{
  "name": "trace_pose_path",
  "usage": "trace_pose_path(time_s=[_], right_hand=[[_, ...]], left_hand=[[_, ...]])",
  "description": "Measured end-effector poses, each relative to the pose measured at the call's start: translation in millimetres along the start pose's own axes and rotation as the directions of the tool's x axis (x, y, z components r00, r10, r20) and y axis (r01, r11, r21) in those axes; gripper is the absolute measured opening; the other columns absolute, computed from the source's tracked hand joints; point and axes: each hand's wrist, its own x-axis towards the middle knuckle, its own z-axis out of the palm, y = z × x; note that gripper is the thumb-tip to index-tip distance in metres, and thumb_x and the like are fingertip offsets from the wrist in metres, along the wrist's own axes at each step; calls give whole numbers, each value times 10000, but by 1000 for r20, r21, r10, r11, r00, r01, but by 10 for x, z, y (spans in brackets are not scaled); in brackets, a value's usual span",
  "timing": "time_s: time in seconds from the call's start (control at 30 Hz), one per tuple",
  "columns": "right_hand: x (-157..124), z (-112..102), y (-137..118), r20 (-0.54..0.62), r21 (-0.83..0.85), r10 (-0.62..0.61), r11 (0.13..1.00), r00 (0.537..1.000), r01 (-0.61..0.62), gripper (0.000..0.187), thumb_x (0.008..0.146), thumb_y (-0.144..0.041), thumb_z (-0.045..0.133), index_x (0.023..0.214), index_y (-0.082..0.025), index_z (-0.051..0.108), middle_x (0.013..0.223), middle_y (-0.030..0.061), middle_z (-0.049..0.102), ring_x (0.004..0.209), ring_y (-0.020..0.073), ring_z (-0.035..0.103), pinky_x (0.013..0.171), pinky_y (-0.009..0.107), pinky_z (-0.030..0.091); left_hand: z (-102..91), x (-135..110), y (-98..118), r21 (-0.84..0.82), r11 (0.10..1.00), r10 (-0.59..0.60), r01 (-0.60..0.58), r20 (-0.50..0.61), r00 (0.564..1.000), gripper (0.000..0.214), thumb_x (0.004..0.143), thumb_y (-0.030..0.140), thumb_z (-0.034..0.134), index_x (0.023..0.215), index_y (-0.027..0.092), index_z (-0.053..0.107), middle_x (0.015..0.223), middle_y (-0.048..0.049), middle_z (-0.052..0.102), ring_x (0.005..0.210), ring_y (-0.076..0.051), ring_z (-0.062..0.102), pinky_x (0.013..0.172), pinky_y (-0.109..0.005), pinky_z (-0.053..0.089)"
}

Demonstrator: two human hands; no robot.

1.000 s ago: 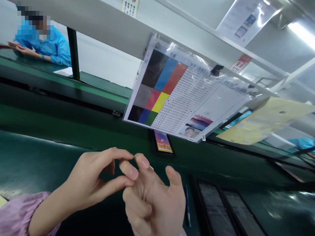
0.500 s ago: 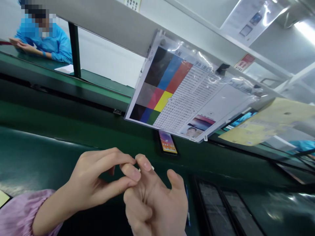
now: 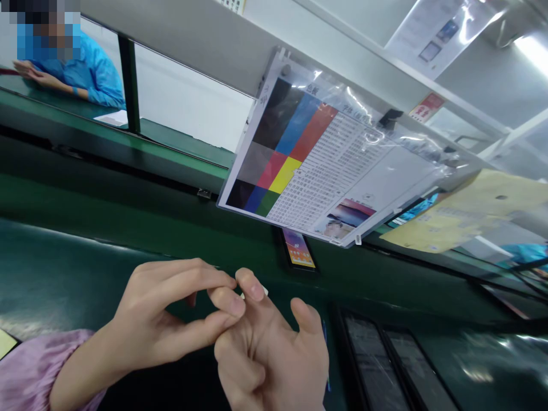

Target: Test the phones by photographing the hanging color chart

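Between left hand (image 3: pixel 165 308) and right hand (image 3: pixel 274 359), a white sliver (image 3: pixel 266 291) (tiny) shows.

"What was the white bit (image 3: pixel 266 291) by the fingers (image 3: pixel 256 291)?"

"Too small to tell; the fingers hid most of it."

"And the phone (image 3: pixel 298 250)?"

"Its top was hidden behind the hanging chart (image 3: pixel 325 171)."

We see a colour chart (image 3: pixel 325 154) in a clear plastic sleeve, a smartphone (image 3: pixel 298 249) below it, a yellow sheet (image 3: pixel 462 217), a co-worker in blue (image 3: pixel 96 74) beyond.
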Motion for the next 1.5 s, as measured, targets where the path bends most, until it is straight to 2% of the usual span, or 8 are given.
trace_pose_path(time_s=[0.8, 0.93, 1.0, 1.1, 1.23, 1.3, 1.4, 1.5], right_hand=[[-7, 18, 20, 17, -37, -5, 999, 1000, 6, 267, 995, -482, 516, 1013, -236, 413, 976, -20, 404, 427, 12, 239, 244, 149, 40], [-11, 42, 6, -21, -49, -13, 999, 1000, 12, 273, 979, -487, 523, 980, -243, 402, 966, -16, 434, 430, 15, 219, 244, 126, 57], [-13, 54, -12, -42, -64, -27, 998, 999, 25, 276, 975, -487, 525, 971, -241, 400, 965, -11, 439, 438, 17, 216, 248, 110, 83], [-18, 63, -31, -31, -76, -45, 996, 998, 43, 268, 982, -484, 511, 982, -237, 407, 963, -8, 433, 450, 21, 221, 255, 97, 111], [-27, 73, -27, -30, -108, -51, 993, 998, 48, 268, 988, -491, 505, 981, -241, 410, 969, -4, 434, 461, 29, 226, 262, 95, 141], [-32, 82, -21, -31, -137, -51, 990, 998, 46, 273, 982, -492, 521, 971, -244, 405, 968, -5, 427, 467, 30, 229, 269, 92, 157], [-37, 99, -14, -43, -190, -56, 981, 998, 47, 288, 970, -497, 545, 958, -251, 398, 968, -7, 424, 477, 34, 235, 280, 86, 181], [-37, 117, -6, -65, -239, -65, 970, 996, 48, 299, 955, -500, 564, 947, -258, 389, 968, -11, 423, 483, 37, 231, 286, 85, 183]], left_hand=[[0, -4, 5, 30, 999, 13, -13, -10, 1000, 97, 978, 269, 675, 998, 174, 672, 857, 35, 761, 656, -61, 668, 589, -150, 534], [-6, -22, -47, 71, 997, 23, -26, 44, 999, 88, 1002, 267, 629, 1051, 197, 646, 907, 10, 775, 666, -95, 696, 585, -177, 540], [-7, -36, -91, 24, 1000, 10, -13, 110, 994, 150, 1013, 300, 604, 1123, 201, 621, 955, -27, 774, 678, -121, 697, 570, -198, 532], [-12, -54, -144, -159, 987, 12, 15, 172, 985, 278, 1038, 373, 554, 1251, 196, 578, 997, -65, 741, 714, -149, 677, 581, -226, 529], [-25, -62, -157, -372, 918, -51, 136, 228, 972, 305, 1085, 377, 461, 1326, 226, 569, 1024, -58, 700, 784, -162, 668, 606, -237, 531], [-28, -58, -148, -413, 893, -80, 176, 239, 968, 296, 1084, 376, 477, 1324, 238, 581, 1022, -57, 699, 827, -172, 669, 641, -241, 537], [-24, -51, -137, -411, 895, -86, 173, 223, 971, 276, 1067, 360, 532, 1312, 246, 588, 1019, -61, 718, 916, -203, 680, 736, -273, 550], [-20, -47, -134, -388, 906, -83, 169, 230, 970, 257, 1063, 330, 544, 1309, 262, 577, 1024, -52, 731, 925, -200, 683, 713, -257, 543]])
